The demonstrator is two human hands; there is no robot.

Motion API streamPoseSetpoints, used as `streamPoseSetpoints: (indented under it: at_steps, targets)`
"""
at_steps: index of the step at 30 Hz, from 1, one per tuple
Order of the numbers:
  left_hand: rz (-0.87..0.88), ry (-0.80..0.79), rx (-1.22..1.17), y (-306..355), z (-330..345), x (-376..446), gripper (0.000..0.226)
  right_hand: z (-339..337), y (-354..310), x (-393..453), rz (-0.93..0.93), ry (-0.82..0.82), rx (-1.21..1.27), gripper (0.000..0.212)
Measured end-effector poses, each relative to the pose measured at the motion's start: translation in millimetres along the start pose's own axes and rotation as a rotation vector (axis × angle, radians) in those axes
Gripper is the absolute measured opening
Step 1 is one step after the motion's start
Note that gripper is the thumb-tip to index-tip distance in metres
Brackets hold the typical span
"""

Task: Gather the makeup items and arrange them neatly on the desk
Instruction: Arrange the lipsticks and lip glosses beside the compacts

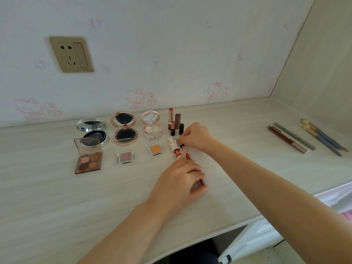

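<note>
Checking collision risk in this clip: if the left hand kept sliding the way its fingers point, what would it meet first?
The left hand points right, gripping a red lip gloss tube. That way the desk looks bare until the right forearm, though depth is unclear.

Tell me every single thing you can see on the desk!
Round compacts: three, open; silver, rose-gold, pink; back row, left.
Eyeshadow palette: one, brown, open, front left.
Small eyeshadow pans: two, pink and orange, front of the compacts.
Lipsticks: two uncapped, upright, caps beside, behind the hands.
Lip gloss tube: one, dark red, in the left hand's grip.
Gloss wand: one, pinched by the right hand.
Pencils and brushes: about six, far right.
Wall socket: one, gold.
Left hand: holds tube.
Right hand: holds wand.
</note>
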State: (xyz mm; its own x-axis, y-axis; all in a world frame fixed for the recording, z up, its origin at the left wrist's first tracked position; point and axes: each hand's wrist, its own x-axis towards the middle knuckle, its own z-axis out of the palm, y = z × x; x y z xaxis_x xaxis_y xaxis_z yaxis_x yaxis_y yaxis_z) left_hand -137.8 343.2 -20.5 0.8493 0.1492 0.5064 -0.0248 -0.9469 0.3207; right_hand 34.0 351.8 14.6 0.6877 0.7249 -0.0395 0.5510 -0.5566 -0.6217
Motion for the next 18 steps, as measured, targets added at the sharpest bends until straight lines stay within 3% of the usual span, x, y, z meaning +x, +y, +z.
streamPoseSetpoints:
  at_steps: [4,12,18]
  targets:
    - [-0.007,0.028,0.001,-1.3,1.2,1.4,0.025,-1.8,1.0,-2.9,-0.014,-0.003,0.017,0.033]
    - [-0.031,0.032,-0.017,-0.9,-1.4,0.4,0.036,-20.3,7.8,-17.1,-0.041,-0.051,0.037,0.022]
    - [-0.075,0.018,-0.054,-1.3,-3.8,8.9,0.03,-45.3,39.8,-45.9,-0.2,-0.072,-0.093,0.024]
